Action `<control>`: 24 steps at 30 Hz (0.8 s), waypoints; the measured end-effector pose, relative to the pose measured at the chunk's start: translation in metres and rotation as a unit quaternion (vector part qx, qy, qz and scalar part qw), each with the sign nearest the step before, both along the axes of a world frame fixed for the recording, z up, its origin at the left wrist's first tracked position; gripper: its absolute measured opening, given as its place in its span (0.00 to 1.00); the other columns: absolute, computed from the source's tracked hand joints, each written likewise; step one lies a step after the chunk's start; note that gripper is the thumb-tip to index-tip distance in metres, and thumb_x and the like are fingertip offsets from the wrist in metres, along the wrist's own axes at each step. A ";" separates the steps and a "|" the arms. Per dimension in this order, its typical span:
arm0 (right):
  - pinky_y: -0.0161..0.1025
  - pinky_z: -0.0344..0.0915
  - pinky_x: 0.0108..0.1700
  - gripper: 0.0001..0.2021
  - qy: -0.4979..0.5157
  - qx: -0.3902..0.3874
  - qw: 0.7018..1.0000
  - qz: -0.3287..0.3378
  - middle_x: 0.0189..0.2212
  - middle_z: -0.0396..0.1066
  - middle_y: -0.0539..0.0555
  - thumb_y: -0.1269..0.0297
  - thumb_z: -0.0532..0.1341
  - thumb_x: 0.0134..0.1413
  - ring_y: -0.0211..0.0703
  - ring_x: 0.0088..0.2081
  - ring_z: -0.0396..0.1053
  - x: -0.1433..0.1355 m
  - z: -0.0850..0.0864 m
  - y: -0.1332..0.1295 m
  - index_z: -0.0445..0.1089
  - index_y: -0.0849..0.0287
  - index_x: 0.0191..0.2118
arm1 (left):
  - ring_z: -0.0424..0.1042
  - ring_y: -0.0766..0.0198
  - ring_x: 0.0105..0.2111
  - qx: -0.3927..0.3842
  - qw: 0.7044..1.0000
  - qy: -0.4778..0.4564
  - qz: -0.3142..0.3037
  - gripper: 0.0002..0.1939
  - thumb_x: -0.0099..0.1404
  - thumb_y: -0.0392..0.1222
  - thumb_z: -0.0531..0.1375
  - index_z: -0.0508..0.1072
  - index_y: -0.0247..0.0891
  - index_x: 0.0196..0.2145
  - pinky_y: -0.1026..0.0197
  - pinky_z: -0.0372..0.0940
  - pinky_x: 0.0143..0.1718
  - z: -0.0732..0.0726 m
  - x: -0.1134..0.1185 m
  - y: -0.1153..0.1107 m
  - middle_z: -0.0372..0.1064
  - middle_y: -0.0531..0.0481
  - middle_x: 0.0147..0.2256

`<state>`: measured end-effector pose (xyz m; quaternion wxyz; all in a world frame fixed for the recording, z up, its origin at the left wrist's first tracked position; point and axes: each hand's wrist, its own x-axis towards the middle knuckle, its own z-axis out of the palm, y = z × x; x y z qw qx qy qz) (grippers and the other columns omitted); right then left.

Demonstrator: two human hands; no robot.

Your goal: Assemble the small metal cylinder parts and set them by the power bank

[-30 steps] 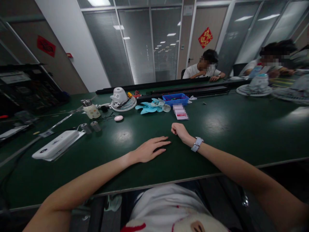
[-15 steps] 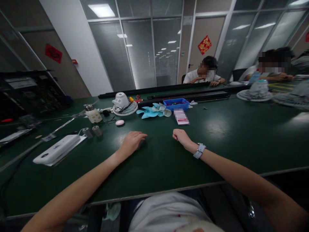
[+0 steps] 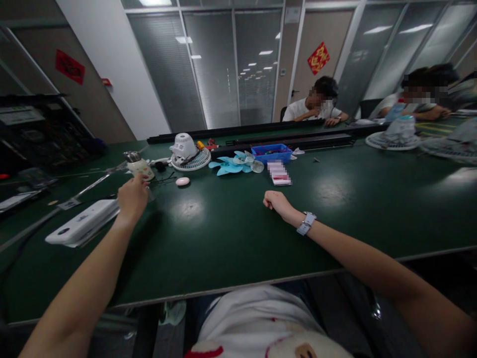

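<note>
My left hand (image 3: 133,199) is over the left part of the table, just in front of a cream patterned bottle (image 3: 143,170) with a metal top. Its fingers look parted and slightly bent, reaching forward, though the tips are partly hidden. It covers the spot where two grey metal cylinders stood; a blurred greyish edge shows beside it. A white oblong device (image 3: 84,223) lies just left of my wrist. Near the middle of the table, my right hand (image 3: 278,203) rests in a loose fist with nothing visible in it. Beyond it lies a pink-and-white packet (image 3: 278,174).
Farther back are a pale pink oval object (image 3: 182,182), a white fan part (image 3: 191,159), blue fan blades (image 3: 231,165) and a blue bin (image 3: 272,153) on the green table (image 3: 216,238). Long black bars (image 3: 231,130) run along the back. People sit across the table.
My left hand has moved left from the middle of the table to the bottle and grey cylinders. My right hand keeps its place and its fist. The view has tilted down slightly.
</note>
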<state>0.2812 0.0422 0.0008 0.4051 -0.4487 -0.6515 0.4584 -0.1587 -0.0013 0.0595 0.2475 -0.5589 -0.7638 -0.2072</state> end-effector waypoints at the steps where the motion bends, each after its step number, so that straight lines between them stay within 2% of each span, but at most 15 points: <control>1: 0.34 0.50 0.25 0.10 0.000 0.000 1.000 0.001 0.17 0.60 0.49 0.65 0.50 0.45 0.35 0.21 0.54 0.000 0.001 -0.001 0.56 0.57 0.17 | 0.70 0.54 0.39 -0.006 1.000 -0.001 0.000 0.17 0.69 0.42 0.50 0.69 0.32 0.51 0.60 0.58 0.38 -0.002 -0.001 0.001 0.73 0.39 0.43; 8: 0.34 0.49 0.26 0.10 0.007 0.002 1.000 0.010 0.18 0.60 0.48 0.64 0.49 0.45 0.34 0.21 0.53 -0.004 0.002 -0.003 0.55 0.58 0.17 | 0.70 0.53 0.38 -0.042 0.999 0.005 0.013 0.18 0.70 0.43 0.49 0.69 0.31 0.50 0.60 0.57 0.36 -0.004 0.000 0.002 0.73 0.38 0.42; 16: 0.34 0.49 0.26 0.10 0.016 0.000 1.000 0.011 0.18 0.60 0.48 0.65 0.50 0.46 0.34 0.21 0.53 -0.003 0.003 -0.004 0.55 0.57 0.18 | 0.70 0.51 0.39 -0.007 0.998 0.046 0.037 0.19 0.70 0.43 0.46 0.69 0.31 0.50 0.60 0.57 0.35 -0.008 -0.003 0.004 0.72 0.38 0.41; 24: 0.33 0.50 0.26 0.09 0.017 -0.019 1.000 0.012 0.17 0.60 0.47 0.68 0.50 0.45 0.33 0.20 0.54 -0.004 0.009 -0.007 0.55 0.58 0.18 | 0.70 0.55 0.38 -0.016 0.999 0.005 0.035 0.17 0.70 0.42 0.48 0.68 0.31 0.50 0.61 0.58 0.38 -0.007 -0.014 0.005 0.72 0.39 0.42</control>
